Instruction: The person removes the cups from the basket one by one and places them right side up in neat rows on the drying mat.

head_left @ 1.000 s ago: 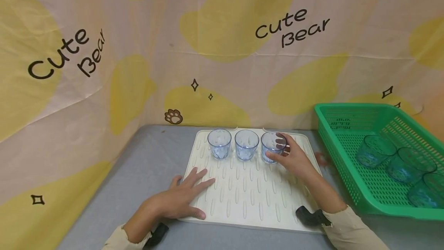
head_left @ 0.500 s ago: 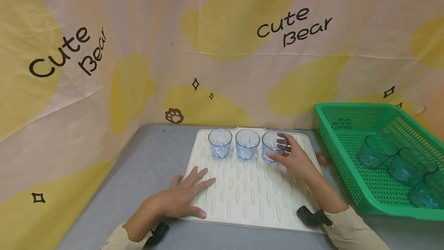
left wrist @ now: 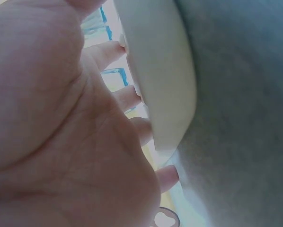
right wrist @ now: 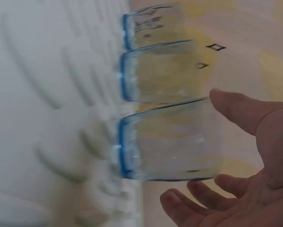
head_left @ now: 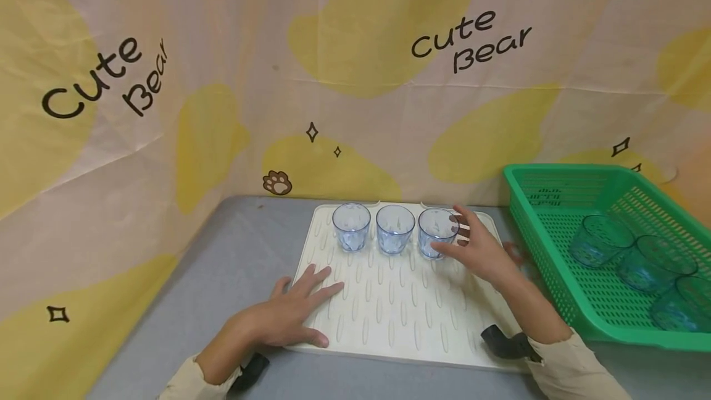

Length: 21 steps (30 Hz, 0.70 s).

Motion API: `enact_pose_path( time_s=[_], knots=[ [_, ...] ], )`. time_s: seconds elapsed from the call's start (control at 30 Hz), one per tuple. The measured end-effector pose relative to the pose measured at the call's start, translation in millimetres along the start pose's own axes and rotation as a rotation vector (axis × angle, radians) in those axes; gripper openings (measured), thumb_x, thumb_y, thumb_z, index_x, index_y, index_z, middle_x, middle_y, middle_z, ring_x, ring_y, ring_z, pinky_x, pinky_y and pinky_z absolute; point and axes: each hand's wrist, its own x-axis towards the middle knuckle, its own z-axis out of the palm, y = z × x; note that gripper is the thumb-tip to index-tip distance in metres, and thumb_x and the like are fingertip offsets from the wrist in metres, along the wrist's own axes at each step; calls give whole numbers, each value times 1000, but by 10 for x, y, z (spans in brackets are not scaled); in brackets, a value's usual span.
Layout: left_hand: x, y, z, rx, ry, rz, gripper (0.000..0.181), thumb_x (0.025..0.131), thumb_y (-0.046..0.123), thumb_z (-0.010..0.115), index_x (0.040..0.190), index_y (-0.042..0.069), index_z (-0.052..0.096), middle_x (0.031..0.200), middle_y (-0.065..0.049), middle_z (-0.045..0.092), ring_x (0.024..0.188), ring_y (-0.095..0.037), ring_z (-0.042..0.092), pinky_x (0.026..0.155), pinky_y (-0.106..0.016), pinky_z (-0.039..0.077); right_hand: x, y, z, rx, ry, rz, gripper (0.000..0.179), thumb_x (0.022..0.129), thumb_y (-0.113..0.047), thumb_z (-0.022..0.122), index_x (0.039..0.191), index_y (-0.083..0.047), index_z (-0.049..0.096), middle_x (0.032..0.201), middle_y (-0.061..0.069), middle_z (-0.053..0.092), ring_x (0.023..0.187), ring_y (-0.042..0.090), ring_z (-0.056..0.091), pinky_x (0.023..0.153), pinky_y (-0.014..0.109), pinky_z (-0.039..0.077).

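Three clear bluish drinking glasses stand upright in a row along the back of a white ridged drying mat point(head_left: 383, 326): a left glass point(head_left: 352, 228), a middle glass point(head_left: 395, 230) and a right glass point(head_left: 436, 234). My right hand point(head_left: 480, 249) is spread around the right glass with its fingers loosened. In the right wrist view the thumb tip is right at the upper edge of that glass point(right wrist: 170, 142), and the other fingers lie just below it. My left hand point(head_left: 283, 316) rests with spread fingers on the mat's left front edge, its thumb near the front.
A green plastic basket point(head_left: 555, 301) stands to the right of the mat, with several similar glasses point(head_left: 655, 264) lying inside it. Grey cloth covers the table point(head_left: 194, 276). A patterned curtain point(head_left: 355, 79) rises directly behind the table and along the left side.
My right hand has loosened from around the right glass and drawn slightly to the right, its fingers opening wider. The glasses and my left hand stay in place.
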Motion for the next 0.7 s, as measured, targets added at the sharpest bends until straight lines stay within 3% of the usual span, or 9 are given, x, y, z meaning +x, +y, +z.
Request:
enact_pose_path(
  time_s=[0.13,0.27,0.43,0.53,0.63,0.7],
  knots=[
    [-8,7,-28,1,1,2,92,81,60,69,157,30,28,169,-6,11,155,-40,4,112,-72,10,-151,-246,-148,-72,23,-42,90,93,-37,69,159,-8,15,159,24,31,142,48,36,111,58,37],
    [-16,8,-32,-5,-4,-5,92,81,61,69,157,31,27,169,-6,11,155,-39,3,113,-71,10,-375,-459,-321,-117,44,-136,79,96,-40,65,157,-9,25,158,20,35,142,43,38,110,59,38],
    [-28,8,-26,-11,-5,-12,92,80,60,70,157,31,28,169,-6,12,155,-40,5,113,-72,9,-691,-488,-529,-177,81,-161,72,97,-42,63,156,-17,30,157,15,38,137,43,43,104,59,43],
    [-17,25,-23,-14,-7,-10,92,80,60,70,157,32,28,169,-5,13,155,-39,5,113,-72,9,-881,-375,-733,-260,137,-124,68,97,-43,62,155,-25,32,155,12,41,131,44,49,93,34,53],
    [-5,40,-15,-19,-9,-14,92,80,60,71,157,33,28,169,-3,12,156,-38,5,113,-71,9,-985,-154,-1008,-319,225,-112,62,98,-39,62,153,-25,37,152,6,45,125,9,55,77,10,45],
    [-6,46,-10,-19,-13,-21,92,80,60,71,157,33,28,169,-3,13,156,-38,5,114,-71,8,-1006,53,-1205,-334,288,-93,60,99,-36,61,153,-27,37,152,-1,45,115,-12,48,72,5,37]
  ],
)
